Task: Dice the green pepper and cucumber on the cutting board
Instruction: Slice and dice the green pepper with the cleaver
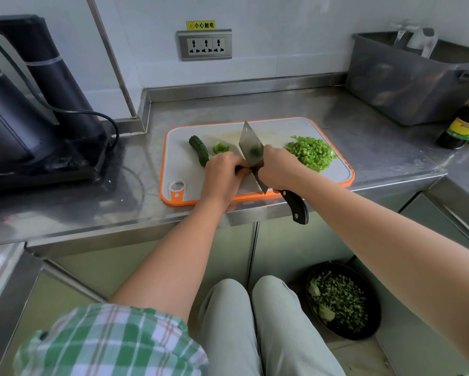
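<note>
A grey cutting board (323,128) with an orange rim lies on the steel counter. A dark green cucumber (199,149) lies on its left part, and a green pepper scrap (220,147) sits beside it. A heap of diced green pepper (311,152) covers the board's right side. My right hand (279,169) grips a cleaver (251,145) where blade meets black handle; the blade stands tilted over the board's middle. My left hand (222,175) is curled next to the blade's near edge, fingers pinching at something small that I cannot make out.
A black kettle and its base (37,118) with a cord stand at the left. A grey plastic tub (407,85) sits at the back right, with dark sauce bottles (462,123) next to it. A black bin of green scraps (342,302) stands on the floor.
</note>
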